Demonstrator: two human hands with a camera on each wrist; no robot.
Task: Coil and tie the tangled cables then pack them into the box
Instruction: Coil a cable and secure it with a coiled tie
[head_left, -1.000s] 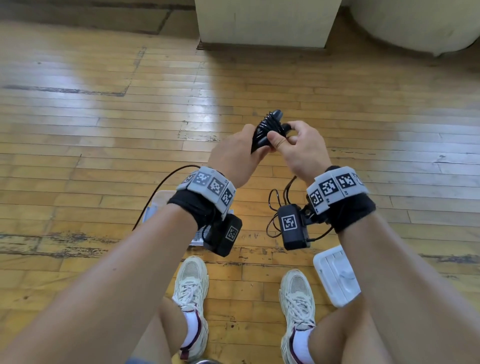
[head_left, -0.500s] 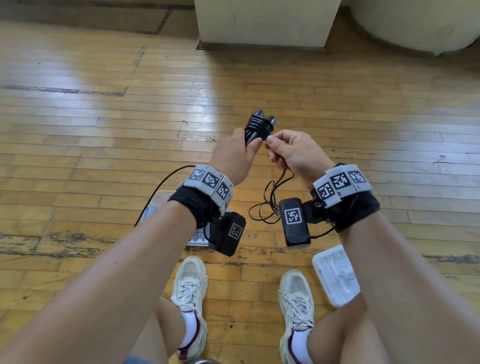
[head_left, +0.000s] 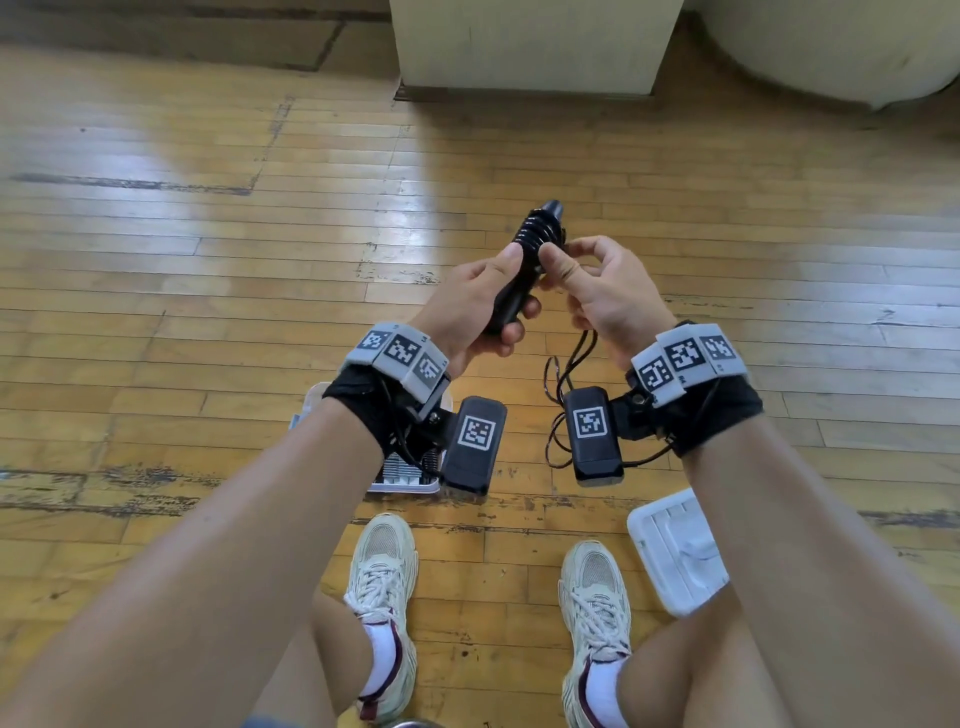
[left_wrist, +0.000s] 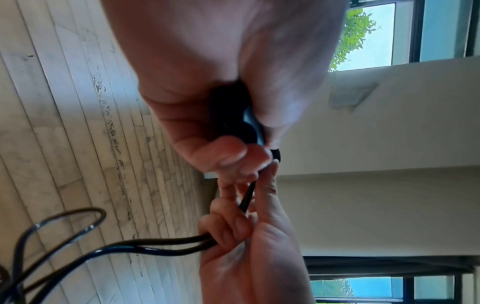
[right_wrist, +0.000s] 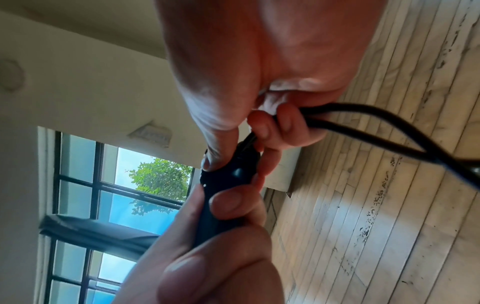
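Note:
A black cable bundle (head_left: 537, 234), wound tight with turns of its own cord, stands tilted in my left hand (head_left: 511, 291), which grips its lower part. My right hand (head_left: 563, 254) pinches the loose black strand right beside the bundle. From that hand the loose cable (head_left: 558, 384) hangs in loops toward the floor. In the left wrist view my fingers wrap the bundle (left_wrist: 233, 115) and the strands (left_wrist: 145, 244) run out of the right fist. In the right wrist view the two strands (right_wrist: 363, 117) leave my curled fingers, with the bundle (right_wrist: 223, 185) just below.
A white plastic box (head_left: 410, 480) sits on the wooden floor under my left wrist, mostly hidden. Its white lid (head_left: 675, 551) lies by my right shoe (head_left: 595, 587). A pale cabinet base (head_left: 530, 47) stands further ahead.
My right hand dropped and drew the strand down, then came back up against the bundle. The bundle now stands longer and more upright in my left hand.

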